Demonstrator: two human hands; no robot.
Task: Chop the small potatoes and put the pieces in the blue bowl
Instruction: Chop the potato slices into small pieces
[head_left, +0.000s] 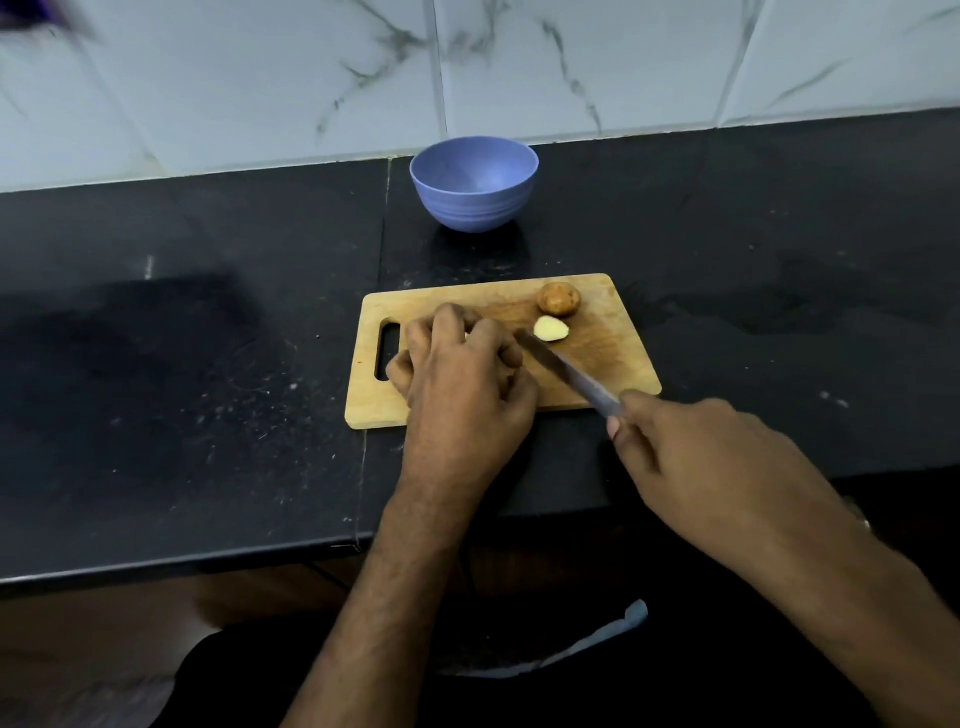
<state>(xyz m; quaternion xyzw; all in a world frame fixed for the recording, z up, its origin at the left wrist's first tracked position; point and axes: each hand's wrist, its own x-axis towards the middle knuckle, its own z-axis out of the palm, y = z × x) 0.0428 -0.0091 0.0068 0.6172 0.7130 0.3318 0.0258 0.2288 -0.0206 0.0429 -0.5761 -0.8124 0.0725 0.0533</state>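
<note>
black stone counter (208, 364) carries your wooden chopping board (618, 358) and, behind it, the blue bowl (474, 183). your left hand (462, 384) curls over something hidden; your right hand (711, 457) grips the knife (566, 371). a whole potato (558, 299) touches a cut half (551, 329).

Matt wooden chopping board (613, 358), smooth plastic blue bowl (474, 187), glossy dark stone counter (208, 364).
</note>
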